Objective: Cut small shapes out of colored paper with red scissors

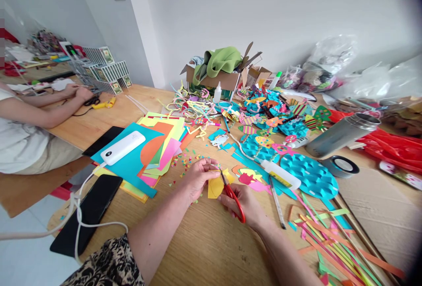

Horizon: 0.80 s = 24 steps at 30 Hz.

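Observation:
In the middle of the head view, my left hand pinches a small piece of yellow paper with a faint outline drawn on it. My right hand is closed round a pair of red-handled scissors, their blades up against the paper's right side. Just right of the scissors lie cut-out paper fish in red, yellow and pink. Tiny coloured paper scraps are scattered beyond my left hand. A pen rests right of my right hand.
Coloured paper sheets, a white power bank and a black phone lie left. On the right are a glue bottle, blue-painted egg trays, a steel flask and paper strips. Another person's hands work at far left.

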Each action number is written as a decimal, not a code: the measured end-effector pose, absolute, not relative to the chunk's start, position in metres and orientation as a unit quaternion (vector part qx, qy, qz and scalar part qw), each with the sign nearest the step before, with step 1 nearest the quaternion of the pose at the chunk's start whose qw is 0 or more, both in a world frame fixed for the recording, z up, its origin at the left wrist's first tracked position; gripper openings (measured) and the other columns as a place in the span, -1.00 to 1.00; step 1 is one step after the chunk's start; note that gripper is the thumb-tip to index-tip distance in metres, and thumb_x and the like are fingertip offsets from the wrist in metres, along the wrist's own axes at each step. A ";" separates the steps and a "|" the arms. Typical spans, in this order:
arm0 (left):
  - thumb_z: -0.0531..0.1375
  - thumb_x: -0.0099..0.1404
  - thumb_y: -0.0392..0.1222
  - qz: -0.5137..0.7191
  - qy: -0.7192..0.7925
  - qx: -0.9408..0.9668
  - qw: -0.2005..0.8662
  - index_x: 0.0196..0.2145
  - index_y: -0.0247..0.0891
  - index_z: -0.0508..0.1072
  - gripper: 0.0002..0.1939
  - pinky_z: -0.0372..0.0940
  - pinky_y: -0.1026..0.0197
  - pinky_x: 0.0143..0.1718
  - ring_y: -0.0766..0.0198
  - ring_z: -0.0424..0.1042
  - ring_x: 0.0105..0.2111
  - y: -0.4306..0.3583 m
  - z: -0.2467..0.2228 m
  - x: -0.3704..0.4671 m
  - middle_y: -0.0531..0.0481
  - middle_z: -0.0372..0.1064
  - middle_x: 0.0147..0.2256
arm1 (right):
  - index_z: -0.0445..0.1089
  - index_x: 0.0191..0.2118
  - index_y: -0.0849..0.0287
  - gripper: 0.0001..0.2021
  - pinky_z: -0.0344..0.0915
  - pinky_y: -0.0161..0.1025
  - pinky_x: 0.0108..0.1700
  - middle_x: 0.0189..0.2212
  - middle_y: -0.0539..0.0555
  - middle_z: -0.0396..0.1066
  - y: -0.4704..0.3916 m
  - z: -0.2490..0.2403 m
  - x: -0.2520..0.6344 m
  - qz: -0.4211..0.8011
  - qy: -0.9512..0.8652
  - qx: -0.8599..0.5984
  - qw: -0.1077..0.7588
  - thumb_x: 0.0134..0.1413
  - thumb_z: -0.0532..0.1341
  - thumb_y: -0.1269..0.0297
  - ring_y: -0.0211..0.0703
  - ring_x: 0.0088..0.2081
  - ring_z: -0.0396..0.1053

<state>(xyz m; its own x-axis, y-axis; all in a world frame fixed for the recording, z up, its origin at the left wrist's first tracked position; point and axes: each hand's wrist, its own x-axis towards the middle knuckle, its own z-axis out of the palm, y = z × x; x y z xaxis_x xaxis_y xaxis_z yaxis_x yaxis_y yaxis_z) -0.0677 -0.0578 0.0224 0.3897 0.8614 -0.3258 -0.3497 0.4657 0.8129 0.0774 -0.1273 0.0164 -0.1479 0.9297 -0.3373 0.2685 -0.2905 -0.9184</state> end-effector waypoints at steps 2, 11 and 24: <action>0.45 -0.20 -0.27 0.395 0.385 0.332 0.765 -0.29 -0.30 0.45 -0.55 0.22 0.26 -0.33 0.35 0.39 -0.45 -0.058 0.023 -0.068 0.05 0.43 -0.44 | 0.15 -0.58 0.14 -0.57 -0.02 -0.40 -0.66 -0.74 -0.12 0.19 -0.127 0.016 0.078 0.553 -0.518 -0.581 0.296 -0.13 0.33 -0.04 -0.37 -0.71 0.13; 0.43 -0.21 -0.27 0.367 0.391 0.344 0.770 -0.28 -0.28 0.46 -0.55 0.20 0.23 -0.37 0.31 0.40 -0.47 -0.058 0.022 -0.069 0.05 0.41 -0.43 | 0.16 -0.60 0.12 -0.56 -0.01 -0.38 -0.64 -0.74 -0.10 0.21 -0.129 0.019 0.080 0.568 -0.524 -0.566 0.286 -0.10 0.30 -0.10 -0.34 -0.70 0.13; 0.41 -0.20 -0.30 0.363 0.383 0.342 0.777 -0.29 -0.30 0.45 -0.56 0.21 0.25 -0.37 0.33 0.40 -0.47 -0.058 0.023 -0.069 0.04 0.41 -0.44 | 0.17 -0.59 0.13 -0.59 -0.03 -0.38 -0.65 -0.74 -0.11 0.21 -0.128 0.017 0.081 0.567 -0.519 -0.567 0.295 -0.08 0.30 -0.05 -0.34 -0.72 0.14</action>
